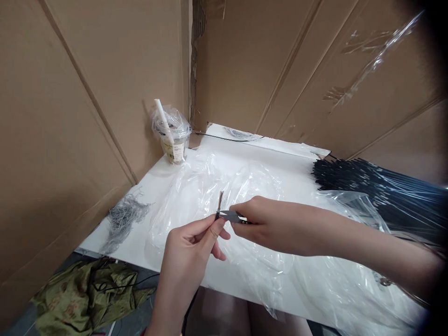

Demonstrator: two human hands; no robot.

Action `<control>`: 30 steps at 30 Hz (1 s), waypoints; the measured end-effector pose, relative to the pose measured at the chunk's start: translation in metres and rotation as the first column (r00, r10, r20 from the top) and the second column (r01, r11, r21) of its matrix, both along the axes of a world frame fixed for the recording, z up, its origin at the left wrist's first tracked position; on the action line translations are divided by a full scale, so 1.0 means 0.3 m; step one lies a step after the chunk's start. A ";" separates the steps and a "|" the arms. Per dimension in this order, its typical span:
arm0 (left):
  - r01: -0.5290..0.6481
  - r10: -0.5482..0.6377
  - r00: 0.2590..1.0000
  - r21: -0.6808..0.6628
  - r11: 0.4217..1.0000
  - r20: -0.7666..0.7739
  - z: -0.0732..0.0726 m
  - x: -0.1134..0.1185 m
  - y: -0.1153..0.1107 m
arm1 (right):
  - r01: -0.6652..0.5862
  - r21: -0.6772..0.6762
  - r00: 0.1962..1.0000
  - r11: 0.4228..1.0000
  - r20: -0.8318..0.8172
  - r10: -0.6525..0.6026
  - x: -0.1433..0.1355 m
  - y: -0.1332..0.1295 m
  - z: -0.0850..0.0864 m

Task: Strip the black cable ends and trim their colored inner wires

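Between thumb and forefinger, my left hand (196,242) pinches a black cable (217,216) just below its stripped end, where thin inner wires (220,199) point upward. My right hand (254,218) is closed around small dark snips (230,215); most of their handle is hidden in the palm. The blades meet the cable right above my left fingertips. Further down, a black length of cable shows beside my left wrist. Clear plastic bags (241,186) lie crumpled beneath both hands on the white table (280,156).
A lidded plastic cup (175,147) with a white straw stands at the back left. Grey thread-like scraps (126,217) lie at the left edge. A thick bundle of black cables (378,186) rests on the right. Cardboard walls (266,60) enclose the table; green cloth (87,294) lies below left.
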State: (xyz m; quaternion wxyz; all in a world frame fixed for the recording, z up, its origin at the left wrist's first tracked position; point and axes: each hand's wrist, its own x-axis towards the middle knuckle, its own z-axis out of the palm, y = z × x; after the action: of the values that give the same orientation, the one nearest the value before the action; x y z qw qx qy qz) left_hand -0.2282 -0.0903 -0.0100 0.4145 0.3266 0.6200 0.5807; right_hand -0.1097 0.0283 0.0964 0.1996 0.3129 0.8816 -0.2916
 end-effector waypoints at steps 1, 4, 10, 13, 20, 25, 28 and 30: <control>-0.019 0.019 1.000 -0.008 1.000 -0.017 0.000 0.003 0.000 | -0.001 -0.021 1.000 1.000 -0.023 0.001 -0.001 0.000 -0.007; -0.094 0.093 0.995 -0.031 0.995 -0.030 0.000 0.012 0.001 | 0.001 -0.080 0.997 0.997 -0.079 -0.007 -0.001 -0.002 -0.024; -0.149 0.149 0.989 -0.026 0.989 0.017 0.002 0.022 0.014 | 0.101 -0.175 0.968 0.979 -0.209 -0.137 -0.001 -0.004 -0.029; -0.143 0.143 0.988 -0.003 0.990 0.064 0.004 0.024 0.016 | 0.205 -0.157 0.882 0.966 -0.397 -0.252 0.000 -0.015 -0.041; -0.168 0.168 0.985 -0.002 0.986 0.023 0.008 0.038 0.014 | 0.278 -0.171 0.769 0.945 -0.550 -0.326 -0.006 -0.054 -0.085; -0.234 0.231 0.963 -0.007 0.972 -0.142 0.004 0.051 0.013 | 0.322 -0.119 0.747 0.939 -0.577 -0.329 -0.006 -0.066 -0.110; -0.286 0.284 0.920 0.032 0.958 -0.269 -0.002 0.061 0.011 | 0.354 -0.051 0.721 0.934 -0.621 -0.307 -0.006 -0.071 -0.136; -0.304 0.312 0.887 0.079 0.950 -0.341 -0.003 0.067 0.009 | 0.358 -0.027 0.704 0.933 -0.649 -0.289 -0.008 -0.074 -0.151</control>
State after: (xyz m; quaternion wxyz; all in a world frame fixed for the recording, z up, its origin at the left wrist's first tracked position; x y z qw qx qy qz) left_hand -0.2081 -0.0877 -0.0107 0.1967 0.3268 0.7206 0.5790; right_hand -0.1119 0.0060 0.0511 -0.1849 0.3531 0.8407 -0.3665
